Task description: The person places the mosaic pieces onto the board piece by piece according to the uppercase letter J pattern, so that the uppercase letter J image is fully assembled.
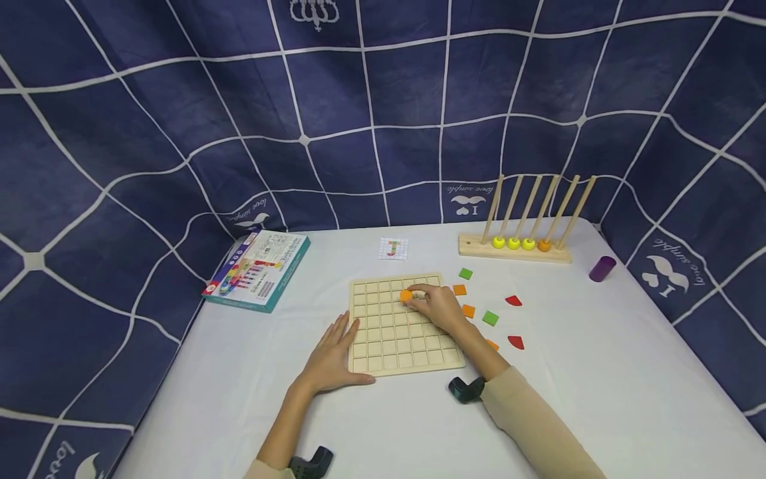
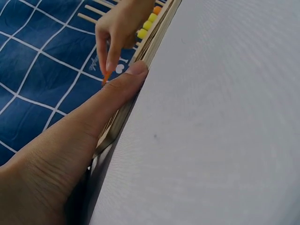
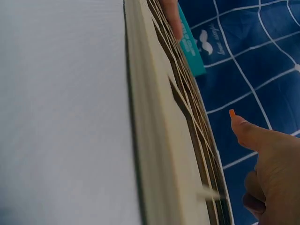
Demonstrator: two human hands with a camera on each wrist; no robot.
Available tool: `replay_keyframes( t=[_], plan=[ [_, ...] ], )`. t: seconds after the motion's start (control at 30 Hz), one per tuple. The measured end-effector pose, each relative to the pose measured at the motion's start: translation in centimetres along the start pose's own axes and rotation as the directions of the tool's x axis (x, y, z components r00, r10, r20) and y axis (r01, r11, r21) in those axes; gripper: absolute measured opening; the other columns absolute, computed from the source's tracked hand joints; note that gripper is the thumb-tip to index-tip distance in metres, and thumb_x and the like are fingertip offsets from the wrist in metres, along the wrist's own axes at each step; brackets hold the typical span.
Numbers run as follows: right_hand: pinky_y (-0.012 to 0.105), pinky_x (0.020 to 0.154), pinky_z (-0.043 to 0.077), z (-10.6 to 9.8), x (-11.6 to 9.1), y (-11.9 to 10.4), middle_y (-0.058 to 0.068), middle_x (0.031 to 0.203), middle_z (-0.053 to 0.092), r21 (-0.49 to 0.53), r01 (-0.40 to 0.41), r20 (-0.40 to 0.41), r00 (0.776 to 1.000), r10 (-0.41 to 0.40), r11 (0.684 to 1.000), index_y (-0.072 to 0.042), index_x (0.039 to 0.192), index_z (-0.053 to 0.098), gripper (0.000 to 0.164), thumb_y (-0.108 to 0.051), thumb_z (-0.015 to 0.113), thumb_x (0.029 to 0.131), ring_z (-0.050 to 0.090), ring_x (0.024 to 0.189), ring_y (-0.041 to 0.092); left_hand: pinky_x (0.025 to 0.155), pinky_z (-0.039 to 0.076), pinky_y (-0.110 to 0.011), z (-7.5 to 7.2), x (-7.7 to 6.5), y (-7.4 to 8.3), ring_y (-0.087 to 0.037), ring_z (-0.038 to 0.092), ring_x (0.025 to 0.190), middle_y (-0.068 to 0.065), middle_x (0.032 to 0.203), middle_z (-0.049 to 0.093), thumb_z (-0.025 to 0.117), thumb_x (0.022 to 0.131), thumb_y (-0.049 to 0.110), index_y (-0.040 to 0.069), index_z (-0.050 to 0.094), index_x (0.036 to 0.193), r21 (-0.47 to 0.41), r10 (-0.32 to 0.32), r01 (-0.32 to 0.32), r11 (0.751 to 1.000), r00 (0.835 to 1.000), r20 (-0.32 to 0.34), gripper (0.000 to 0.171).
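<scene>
A square wooden grid board (image 1: 383, 339) lies on the white table. My right hand (image 1: 439, 306) pinches an orange square tile (image 1: 406, 295) between thumb and fingers, over the board's upper part. In the right wrist view only the tile's edge (image 3: 232, 113) shows beyond the thumb. My left hand (image 1: 329, 356) rests at the board's left side, thumb (image 2: 119, 86) along the front edge and fingers spread by the left rim. Right of the board lie loose orange tiles (image 1: 469, 311), green tiles (image 1: 491, 318) and red quarter-round pieces (image 1: 516, 342).
A card with a J pattern (image 1: 393, 249) lies behind the board. At the back right stands a wooden peg rack (image 1: 514, 251) with yellow and orange beads. A purple cylinder (image 1: 602, 269) lies farther right, and a teal game box (image 1: 257, 271) sits at the left.
</scene>
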State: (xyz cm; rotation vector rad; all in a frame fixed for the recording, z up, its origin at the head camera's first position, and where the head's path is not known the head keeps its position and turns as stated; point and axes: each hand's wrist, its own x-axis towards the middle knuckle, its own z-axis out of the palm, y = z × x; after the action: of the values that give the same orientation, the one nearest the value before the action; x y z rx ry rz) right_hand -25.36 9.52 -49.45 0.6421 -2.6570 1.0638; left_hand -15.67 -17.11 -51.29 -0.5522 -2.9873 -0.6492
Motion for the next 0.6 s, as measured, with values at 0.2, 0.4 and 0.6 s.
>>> replay_keyframes(
  t=[0.2, 0.4, 0.6],
  plan=[
    [0.02, 0.035, 0.027, 1.9, 2.0, -0.6, -0.009, 0.04, 0.031, -0.001, -0.031, 0.053, 0.998, 0.032, 1.0, -0.016, 0.107, 0.066, 0.036, -0.04, 0.065, 0.08, 0.022, 0.037, 0.004, 0.111, 0.014, -0.041, 0.1, -0.1, 0.0, -0.024, 0.008, 0.138, -0.009, 0.15, 0.009, 0.054, 0.046, 0.085, 0.012, 0.024, 0.142, -0.002, -0.004, 0.004, 1.0, 1.0, -0.007, 0.125],
    [0.022, 0.042, 0.035, 3.0, 3.0, -1.3, 0.0, 0.05, 0.054, -0.01, -0.011, 0.081, 0.997, 0.012, 1.0, -0.016, 0.105, 0.068, 0.035, -0.04, 0.066, 0.079, 0.028, 0.039, 0.006, 0.111, 0.012, -0.041, 0.1, -0.1, 0.0, -0.023, 0.007, 0.138, -0.01, 0.15, 0.009, 0.056, 0.047, 0.084, 0.013, 0.022, 0.143, -0.014, 0.008, -0.008, 1.0, 1.0, -0.006, 0.124],
    [0.025, 0.058, 0.048, 3.5, 3.2, -1.7, -0.001, 0.079, 0.069, -0.076, -0.014, 0.12, 0.992, 0.023, 0.997, -0.019, 0.102, 0.068, 0.031, -0.039, 0.066, 0.079, 0.048, 0.051, 0.005, 0.111, 0.011, -0.039, -0.1, 0.0, -0.1, -0.023, 0.007, 0.138, -0.01, 0.15, 0.009, 0.056, 0.047, 0.084, 0.013, 0.023, 0.143, -0.016, 0.006, -0.006, 1.0, 1.0, 0.003, 0.124]
  ],
)
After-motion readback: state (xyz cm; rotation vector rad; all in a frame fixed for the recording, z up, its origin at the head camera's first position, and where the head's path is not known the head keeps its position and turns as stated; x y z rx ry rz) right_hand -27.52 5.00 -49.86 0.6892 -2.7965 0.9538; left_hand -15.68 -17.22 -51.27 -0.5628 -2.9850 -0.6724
